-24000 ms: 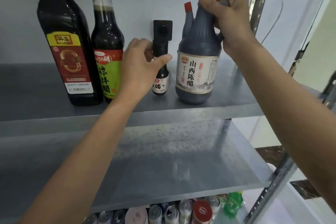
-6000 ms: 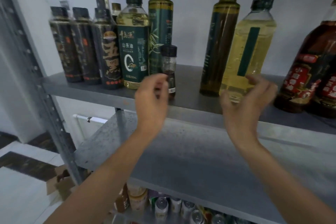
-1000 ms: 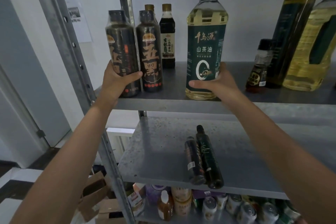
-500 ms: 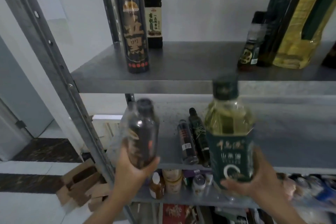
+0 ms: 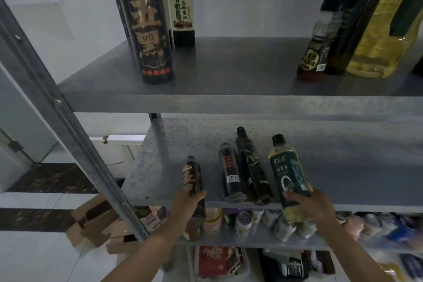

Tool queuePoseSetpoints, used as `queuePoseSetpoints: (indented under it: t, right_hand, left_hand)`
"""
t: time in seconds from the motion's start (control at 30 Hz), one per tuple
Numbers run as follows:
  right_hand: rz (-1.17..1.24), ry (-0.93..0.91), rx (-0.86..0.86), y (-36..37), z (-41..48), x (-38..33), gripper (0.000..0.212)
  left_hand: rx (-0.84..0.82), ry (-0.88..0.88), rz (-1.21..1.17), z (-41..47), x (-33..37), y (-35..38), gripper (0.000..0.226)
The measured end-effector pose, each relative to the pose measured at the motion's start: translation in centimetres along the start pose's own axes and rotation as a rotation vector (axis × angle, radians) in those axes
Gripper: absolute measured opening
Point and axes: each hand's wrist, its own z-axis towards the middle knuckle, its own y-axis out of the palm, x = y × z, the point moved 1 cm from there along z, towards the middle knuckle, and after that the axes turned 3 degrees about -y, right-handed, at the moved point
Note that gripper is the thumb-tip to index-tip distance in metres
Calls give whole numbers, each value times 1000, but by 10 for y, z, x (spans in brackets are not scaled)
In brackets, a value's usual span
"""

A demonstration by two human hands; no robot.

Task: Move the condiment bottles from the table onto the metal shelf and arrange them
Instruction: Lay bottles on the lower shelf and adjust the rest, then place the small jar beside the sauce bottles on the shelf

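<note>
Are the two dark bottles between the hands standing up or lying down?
Lying down. The barcode-labelled bottle and the dark green bottle rest on their sides on the lower shelf, caps pointing to the back.

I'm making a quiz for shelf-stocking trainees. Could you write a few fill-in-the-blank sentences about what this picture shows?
1. The left hand grips a dark bottle, and the right hand grips an oil bottle with a ____ label.
2. Between those held bottles, ____ lying bottles rest on the middle shelf.
3. The tall dark bottle stands on a second shelf, ____ the lying bottles.
Missing words: green; two; above.
</note>
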Motion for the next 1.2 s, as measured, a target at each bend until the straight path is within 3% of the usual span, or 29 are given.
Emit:
queuePoseSetpoints:
  t: [0.17, 0.27, 0.4, 0.63, 0.7, 0.73, 0.87, 0.93, 1.0, 1.03, 1.07, 1.13, 1.2]
  right_hand:
    - [-137, 81, -7, 16, 43, -29, 98]
    - [-290, 37, -3, 27, 44, -46, 84]
    - [-379, -49, -53, 41, 36, -55, 57]
    - [-476, -131, -54, 38, 24, -53, 68]
    - [-562, -285, -40, 34, 11, -67, 65]
    - [-558, -367, -112, 29, 0, -80, 66]
    - [-289, -593, -745, -26, -76, -174, 63]
    - [-52, -809, -827, -55, -115, -221, 55]
    - [266, -950, -722, -76, -131, -263, 42]
    - [383, -979, -635, -80, -131, -284, 35]
    - [447, -1000, -530, -79, -128, -303, 27]
    - [394, -1035, -249, -65, -104, -340, 20]
    - [85, -1032, 34, -43, -72, -363, 33]
  left_hand:
    - [-64, 54, 160, 16, 25, 14, 57]
    - [-65, 104, 312, 30, 30, 25, 67]
    - [52, 99, 484, 26, 42, 43, 70]
    - [57, 169, 571, 20, 39, 33, 55]
    - [171, 423, 488, 8, 39, 18, 33]
    - [235, 588, 394, -3, 41, 8, 23]
    - [470, 1408, 88, -82, 87, -48, 11]
    - [792, 1746, 41, -115, 124, -83, 7]
    - [1067, 1787, -84, -136, 170, -120, 17]
    - [1084, 1696, -149, -138, 193, -135, 29]
    - [1012, 1568, -189, -137, 214, -147, 46]
    - [696, 1337, -193, -131, 249, -160, 81]
    - [369, 1209, -154, -121, 268, -156, 92]
